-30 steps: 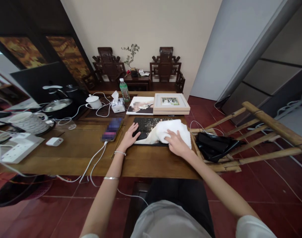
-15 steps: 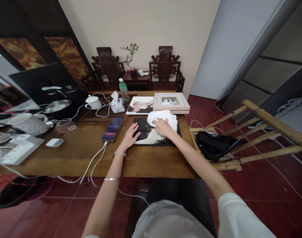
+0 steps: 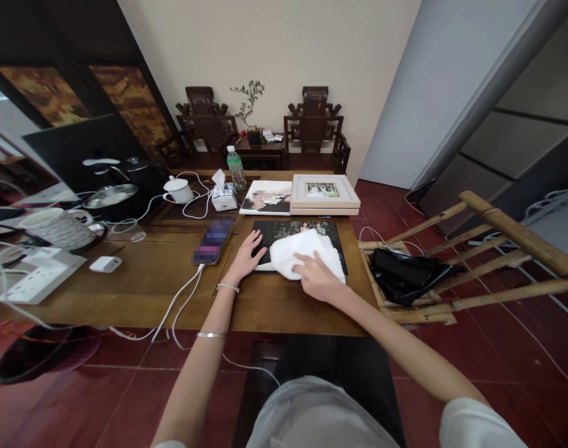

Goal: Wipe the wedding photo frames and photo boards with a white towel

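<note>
A dark photo panel (image 3: 277, 231) lies flat on the wooden table in front of me. My left hand (image 3: 247, 254) rests spread on its left edge, fingertips touching the surface. A folded white towel (image 3: 307, 246) covers much of the panel's middle and right. My right hand (image 3: 318, 277) presses on the towel's near part, fingers closed into it. Small figures printed on the panel show just beyond the towel. Behind the panel lie a white-edged photo album (image 3: 265, 198) and a pale wooden picture frame (image 3: 325, 195).
Left of my hands, a phone (image 3: 213, 242) lies plugged into a white cable. Further left are a power strip (image 3: 43, 277), a mug (image 3: 57, 227) and a charger (image 3: 105, 264). A tissue box (image 3: 224, 196) and bottle (image 3: 236, 168) stand behind. A bamboo chair (image 3: 512, 274) is at right.
My right hand has drawn the towel toward me, from the panel's far edge to its near edge. The printed figures now show. My left hand stays in place.
</note>
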Motion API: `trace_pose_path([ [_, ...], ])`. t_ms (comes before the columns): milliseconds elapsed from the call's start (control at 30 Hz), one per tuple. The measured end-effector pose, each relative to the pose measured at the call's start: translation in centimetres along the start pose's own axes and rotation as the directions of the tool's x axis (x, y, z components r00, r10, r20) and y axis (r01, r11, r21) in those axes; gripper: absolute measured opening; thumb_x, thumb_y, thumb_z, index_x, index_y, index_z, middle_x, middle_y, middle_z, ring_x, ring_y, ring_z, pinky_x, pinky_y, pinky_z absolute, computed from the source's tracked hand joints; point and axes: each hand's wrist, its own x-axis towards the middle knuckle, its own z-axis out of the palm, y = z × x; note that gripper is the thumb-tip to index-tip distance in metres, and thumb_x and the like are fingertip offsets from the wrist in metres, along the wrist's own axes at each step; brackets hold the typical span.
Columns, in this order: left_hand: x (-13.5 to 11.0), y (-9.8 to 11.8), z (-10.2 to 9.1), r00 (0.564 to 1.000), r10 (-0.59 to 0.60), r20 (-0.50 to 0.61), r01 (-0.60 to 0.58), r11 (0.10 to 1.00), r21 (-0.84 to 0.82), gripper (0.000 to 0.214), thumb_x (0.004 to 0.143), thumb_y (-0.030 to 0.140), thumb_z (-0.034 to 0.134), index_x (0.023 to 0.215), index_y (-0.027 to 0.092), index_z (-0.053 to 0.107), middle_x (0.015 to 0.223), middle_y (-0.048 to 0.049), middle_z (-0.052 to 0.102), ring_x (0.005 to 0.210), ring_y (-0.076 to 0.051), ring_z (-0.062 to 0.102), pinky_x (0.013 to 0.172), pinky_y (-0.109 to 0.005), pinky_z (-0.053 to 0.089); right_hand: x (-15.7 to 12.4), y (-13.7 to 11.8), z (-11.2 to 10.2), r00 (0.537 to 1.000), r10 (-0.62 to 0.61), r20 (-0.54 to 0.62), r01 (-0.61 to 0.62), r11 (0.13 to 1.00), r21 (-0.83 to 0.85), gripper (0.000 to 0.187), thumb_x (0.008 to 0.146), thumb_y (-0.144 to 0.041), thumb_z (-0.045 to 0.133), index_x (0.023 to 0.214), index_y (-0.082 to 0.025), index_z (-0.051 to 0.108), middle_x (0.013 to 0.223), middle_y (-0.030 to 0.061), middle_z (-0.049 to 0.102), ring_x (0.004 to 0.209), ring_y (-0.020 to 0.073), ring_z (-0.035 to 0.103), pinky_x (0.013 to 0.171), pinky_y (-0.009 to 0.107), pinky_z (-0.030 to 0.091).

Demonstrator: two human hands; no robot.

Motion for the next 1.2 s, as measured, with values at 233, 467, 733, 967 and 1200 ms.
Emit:
trace_pose_path([
  [233,0.2,-0.2,0.2,1.000,0.006,-0.007,-0.006,1.000,-0.008,0.055,0.089,0.045,0.046,0.130,0.010,0.052,0.144,-0.0167,0.042,0.138,-0.025,0.032,0.114,-0.044,0.025,1.2,8.5,-2.4,0.952,0.241,-0.186,-0.256,0.965,-0.055,0.044,0.073,-0.004,0.037,0.107,-0.013,0.063,0.110,0.0192,0.062,0.107,0.0291,0.053,0.096,0.048,0.034],
  [467,0.3,-0.1,0.0,1.000,-0.010,-0.001,0.010,1.000,-0.026,0.053,0.088,0.046,0.047,0.129,0.013,0.054,0.143,-0.0147,0.044,0.138,-0.025,0.033,0.113,-0.046,0.026,1.2,9.4,-1.2,0.949,0.208,-0.236,-0.232,0.969,-0.081,0.046,0.073,-0.003,0.037,0.111,-0.014,0.061,0.123,0.0186,0.056,0.117,0.0288,0.047,0.099,0.048,0.030],
  [733,0.2,-0.2,0.0,1.000,-0.009,0.001,0.009,1.000,-0.015,0.054,0.088,0.044,0.047,0.131,0.013,0.052,0.144,-0.0149,0.043,0.138,-0.025,0.033,0.113,-0.045,0.025,0.7,7.1,-1.4,0.956,0.241,-0.170,-0.264,0.956,-0.130,0.049,0.074,-0.002,0.038,0.116,-0.013,0.058,0.135,0.0215,0.048,0.134,0.0299,0.032,0.103,0.059,0.024],
  [967,0.0,-0.1,-0.1,0.999,-0.009,0.047,0.010,1.000,-0.006,0.057,0.091,0.043,0.042,0.140,0.014,0.041,0.148,-0.0128,0.038,0.140,-0.023,0.027,0.115,-0.043,0.022,-1.9,-1.7,1.3,0.998,0.041,-0.040,-0.045,0.992,-0.117,0.049,0.076,-0.002,0.037,0.115,-0.020,0.062,0.144,0.0116,0.043,0.140,0.0306,0.020,0.106,0.067,0.009],
  [1200,0.1,-0.8,0.3,1.000,-0.010,0.028,0.010,1.000,0.008,0.053,0.092,0.043,0.038,0.137,0.015,0.045,0.147,-0.0127,0.038,0.139,-0.024,0.030,0.114,-0.046,0.023,3.4,1.4,-0.9,0.995,0.093,-0.023,-0.095,0.990,-0.107,0.048,0.078,-0.004,0.038,0.120,-0.017,0.057,0.136,0.0187,0.047,0.133,0.0283,0.033,0.104,0.061,0.023],
])
